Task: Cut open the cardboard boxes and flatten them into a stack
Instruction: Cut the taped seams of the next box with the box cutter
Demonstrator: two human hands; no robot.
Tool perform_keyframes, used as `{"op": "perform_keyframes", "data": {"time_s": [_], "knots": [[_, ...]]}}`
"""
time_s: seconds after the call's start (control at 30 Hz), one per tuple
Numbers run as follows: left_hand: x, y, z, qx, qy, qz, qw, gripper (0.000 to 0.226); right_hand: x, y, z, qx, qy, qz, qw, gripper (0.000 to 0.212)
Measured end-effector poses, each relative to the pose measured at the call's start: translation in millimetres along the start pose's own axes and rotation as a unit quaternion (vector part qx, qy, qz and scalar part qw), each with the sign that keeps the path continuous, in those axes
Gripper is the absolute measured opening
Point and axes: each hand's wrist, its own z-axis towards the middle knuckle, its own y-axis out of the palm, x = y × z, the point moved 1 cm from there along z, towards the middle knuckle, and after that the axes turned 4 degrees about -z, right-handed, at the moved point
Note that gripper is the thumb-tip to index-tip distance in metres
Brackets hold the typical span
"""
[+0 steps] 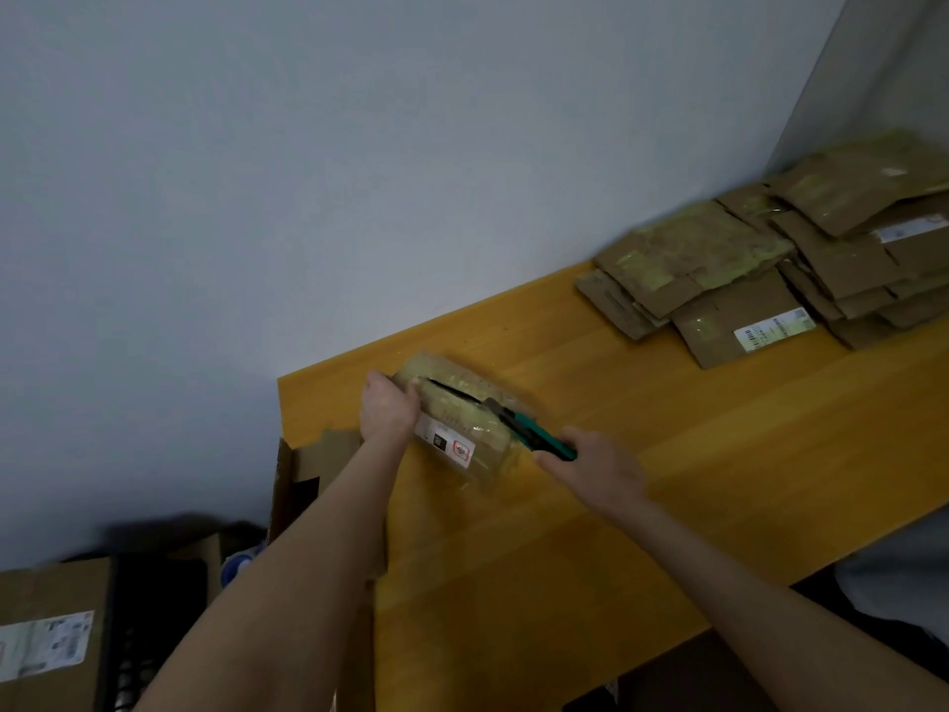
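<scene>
A small taped cardboard box lies near the left end of the yellow wooden table, with a white label on its near side and a dark slit along its top. My left hand grips the box's far left end. My right hand holds a green utility knife whose blade end sits in the slit on the box's top. A stack of flattened boxes lies at the table's far right against the wall.
Beyond the table's left edge stand more cardboard boxes: an open one right against the edge and a labelled one at the lower left. A grey wall runs behind the table. Bare table surface lies between the box and the stack.
</scene>
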Motion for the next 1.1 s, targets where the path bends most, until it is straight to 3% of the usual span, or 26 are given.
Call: {"op": "perform_keyframes", "data": {"time_s": [0.03,0.13,0.27,0.43,0.53,0.63,0.7,0.77,0.83,1.0,1.1], "knots": [[-3,0,-1,-0.007,-0.015,-0.005,1.0,0.043,-1,1,1,0.006,0.029,0.083,0.996,0.027],[-9,3,-6,-0.016,-0.026,-0.004,1.0,0.043,-5,-2,11,0.02,0.157,0.305,0.939,0.032],[-7,3,-14,-0.022,0.015,0.042,0.999,0.056,-13,5,21,-0.051,0.197,0.389,0.899,0.044],[-14,-1,-23,-0.018,0.03,0.102,0.994,0.049,-31,2,40,-0.048,0.176,0.462,0.868,0.053],[-18,1,-31,-0.026,0.015,0.156,0.987,0.056,-31,3,47,-0.061,0.177,0.485,0.854,0.057],[-7,3,-34,-0.024,0.133,0.274,0.952,0.087,-26,8,51,-0.072,0.189,0.505,0.839,0.059],[5,10,-32,-0.098,0.243,0.332,0.906,0.105,-23,11,52,-0.075,0.193,0.514,0.833,0.06],[16,23,-31,-0.17,0.301,0.379,0.858,0.113,-23,11,54,-0.076,0.192,0.515,0.832,0.061],[25,33,-30,-0.184,0.318,0.407,0.836,0.109,-23,8,56,-0.075,0.188,0.504,0.839,0.056],[30,40,-21,-0.164,0.315,0.434,0.828,0.098,2,1,40,0.007,0.197,0.352,0.915,0.034],[24,38,-16,-0.168,0.311,0.431,0.83,0.095,18,5,19,0.008,0.155,0.229,0.961,0.025]]}}
